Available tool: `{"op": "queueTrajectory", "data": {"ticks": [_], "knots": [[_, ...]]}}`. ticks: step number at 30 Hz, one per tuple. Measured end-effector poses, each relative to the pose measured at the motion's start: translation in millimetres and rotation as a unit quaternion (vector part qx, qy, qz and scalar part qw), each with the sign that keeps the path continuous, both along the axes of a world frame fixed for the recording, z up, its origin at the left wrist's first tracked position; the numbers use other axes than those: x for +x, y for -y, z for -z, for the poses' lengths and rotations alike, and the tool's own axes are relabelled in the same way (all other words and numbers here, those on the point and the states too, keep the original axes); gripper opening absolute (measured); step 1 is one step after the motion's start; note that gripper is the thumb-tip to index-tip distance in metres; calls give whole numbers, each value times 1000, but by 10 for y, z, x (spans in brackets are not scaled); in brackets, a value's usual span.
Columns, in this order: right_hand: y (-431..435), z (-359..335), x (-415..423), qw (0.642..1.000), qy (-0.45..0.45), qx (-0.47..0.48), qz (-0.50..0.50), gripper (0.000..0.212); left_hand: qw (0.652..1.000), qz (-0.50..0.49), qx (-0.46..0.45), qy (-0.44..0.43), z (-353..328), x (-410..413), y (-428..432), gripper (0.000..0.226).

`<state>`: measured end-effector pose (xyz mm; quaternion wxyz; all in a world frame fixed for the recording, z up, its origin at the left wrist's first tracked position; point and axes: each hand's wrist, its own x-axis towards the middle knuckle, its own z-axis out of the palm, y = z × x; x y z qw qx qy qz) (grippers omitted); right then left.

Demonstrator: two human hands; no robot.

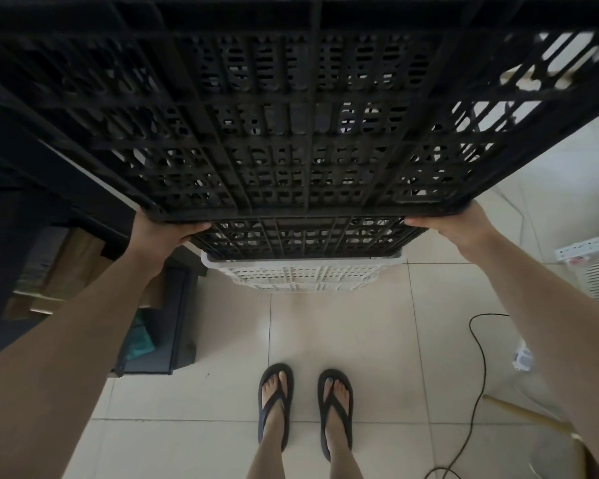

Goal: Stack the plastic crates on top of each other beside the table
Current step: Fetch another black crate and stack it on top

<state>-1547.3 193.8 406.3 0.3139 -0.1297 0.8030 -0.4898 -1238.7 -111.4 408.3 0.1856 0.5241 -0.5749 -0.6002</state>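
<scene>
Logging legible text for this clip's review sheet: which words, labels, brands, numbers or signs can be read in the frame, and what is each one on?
None can be read.
White appliance at the right edge: small red and dark marks on its top, too blurred to read.
Black crate held by the left hand and right hand: no lettering shows.
White crate below it: no lettering shows.

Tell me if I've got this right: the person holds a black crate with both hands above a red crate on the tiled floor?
Not quite. The head view shows the lower crate is white, not red. The rest holds: the left hand and right hand grip the black crate above it, over the tiled floor.
</scene>
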Motion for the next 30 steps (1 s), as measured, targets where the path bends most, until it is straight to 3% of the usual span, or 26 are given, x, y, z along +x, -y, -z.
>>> {"op": "queueTrajectory", "data": {"ticks": [2,10,16,24,28,30], "knots": [[-13,42,-7,1000,-5,0,8,58,1000,-1,-1,-1,15,26,5,48],[-97,82,-7,1000,0,4,16,57,1000,8,-18,-2,60,62,-20,58],[-98,4,74,1000,7,-13,-6,42,999,11,-38,-4,73,54,-58,58],[-136,104,155,999,26,-43,17,62,998,1,-64,-4,182,89,-118,57],[-161,193,245,995,70,-65,36,54,998,-5,-66,17,458,159,-130,68],[-190,301,281,991,108,-64,54,71,998,1,-48,28,656,191,-176,80]]}}
